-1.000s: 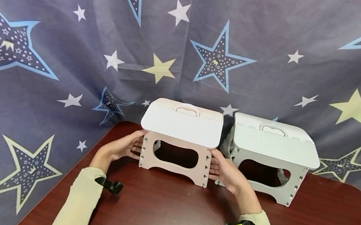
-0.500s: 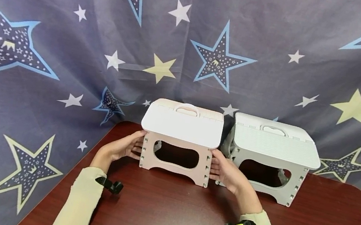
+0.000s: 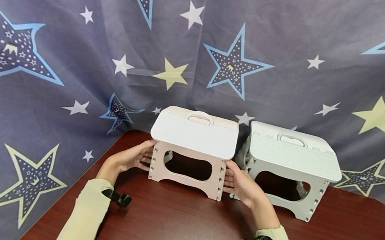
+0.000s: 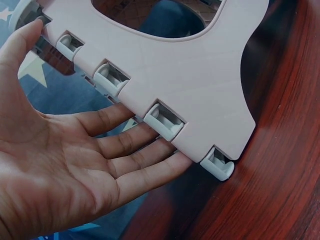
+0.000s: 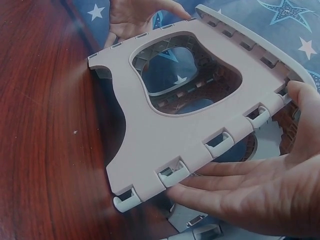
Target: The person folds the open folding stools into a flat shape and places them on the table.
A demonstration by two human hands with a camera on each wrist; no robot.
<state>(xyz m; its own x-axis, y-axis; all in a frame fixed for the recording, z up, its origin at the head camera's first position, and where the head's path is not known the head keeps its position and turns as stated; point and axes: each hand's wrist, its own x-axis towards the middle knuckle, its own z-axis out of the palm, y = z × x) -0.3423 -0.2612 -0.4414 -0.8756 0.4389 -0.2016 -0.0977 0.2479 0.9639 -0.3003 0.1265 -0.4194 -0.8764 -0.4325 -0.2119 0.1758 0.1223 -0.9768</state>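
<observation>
A pale pink folding step stool with a white front half on its lid and a carry handle stands unfolded on the table. My left hand is at its left side, fingers stretched nearly straight along the hinged edge, thumb near the lid. On the opposite side, my right hand lies the same way, with its fingers extended against the edge and its thumb high up under the lid. The fingertips of both hands are partly hidden behind the stool's edges.
A pale green folding stool stands unfolded close to the right, just beyond my right hand. Both stools are on a dark red wooden table. A grey-blue curtain with stars hangs directly behind.
</observation>
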